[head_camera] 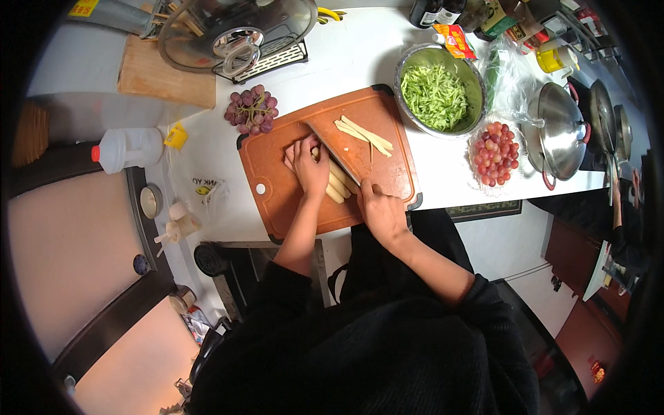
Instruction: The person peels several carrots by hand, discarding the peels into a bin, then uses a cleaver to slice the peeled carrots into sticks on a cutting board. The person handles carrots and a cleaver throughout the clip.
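My left hand (310, 167) rests with bent fingers over several pale ham-sausage-like sticks (338, 185), holding them against a brown cutting board (280, 199) with dark corners. Gripped in my right hand (383, 211) is a kitchen knife (332, 151). Its blade runs diagonally along the right side of my left hand, beside the sticks. Right of the blade lie thin pale cut strips (365, 135) and small crumbs. The knife's handle is mostly covered by my fingers.
A metal bowl of shredded green vegetable (441, 93) overlaps the board's far right corner. Red grapes (495, 154) sit in a clear dish, near a lidded pan (560, 135). Purple grapes (252, 109) lie left. Behind stands a glass lid (238, 36). Another person's arm (617, 202) is far right.
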{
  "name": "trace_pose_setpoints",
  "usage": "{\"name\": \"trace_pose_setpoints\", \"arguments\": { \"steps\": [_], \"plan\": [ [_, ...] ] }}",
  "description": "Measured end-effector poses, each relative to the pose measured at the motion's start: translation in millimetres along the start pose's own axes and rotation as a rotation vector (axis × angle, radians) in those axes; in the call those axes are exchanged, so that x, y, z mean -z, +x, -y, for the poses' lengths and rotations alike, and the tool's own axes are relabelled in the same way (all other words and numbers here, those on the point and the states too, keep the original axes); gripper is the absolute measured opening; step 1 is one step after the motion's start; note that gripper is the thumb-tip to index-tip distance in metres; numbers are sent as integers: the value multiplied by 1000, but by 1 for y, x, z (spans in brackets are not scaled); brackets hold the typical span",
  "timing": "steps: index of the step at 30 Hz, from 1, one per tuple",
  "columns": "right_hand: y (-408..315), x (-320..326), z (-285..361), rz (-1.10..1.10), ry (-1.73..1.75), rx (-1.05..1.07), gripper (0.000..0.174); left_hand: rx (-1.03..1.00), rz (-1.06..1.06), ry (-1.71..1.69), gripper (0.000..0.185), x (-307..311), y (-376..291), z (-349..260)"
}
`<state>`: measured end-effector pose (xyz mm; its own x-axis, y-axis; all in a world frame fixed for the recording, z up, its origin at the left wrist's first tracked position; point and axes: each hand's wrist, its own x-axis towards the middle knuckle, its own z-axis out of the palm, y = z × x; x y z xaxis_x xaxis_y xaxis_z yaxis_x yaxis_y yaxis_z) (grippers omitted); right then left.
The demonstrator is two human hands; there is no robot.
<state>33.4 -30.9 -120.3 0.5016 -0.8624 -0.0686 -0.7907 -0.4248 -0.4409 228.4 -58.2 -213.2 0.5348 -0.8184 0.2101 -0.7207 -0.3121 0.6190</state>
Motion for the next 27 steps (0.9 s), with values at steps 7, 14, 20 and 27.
{"name": "trace_pose_setpoints", "arguments": {
  "steps": [7,14,20,27],
  "plan": [
    [-2,-6,-1,9,-30,44,10,-4,-2,46,28,-2,-2,-5],
    [-2,-10,-4,9,-14,56,10,-35,-7,85,34,-3,-5,-2],
    [0,-8,-3,-43,19,24,9,-41,-11,58,37,-4,-4,-6],
    [-1,-6,0,-59,-11,24,9,-44,-6,75,40,-4,-5,-7]
  ]
}}
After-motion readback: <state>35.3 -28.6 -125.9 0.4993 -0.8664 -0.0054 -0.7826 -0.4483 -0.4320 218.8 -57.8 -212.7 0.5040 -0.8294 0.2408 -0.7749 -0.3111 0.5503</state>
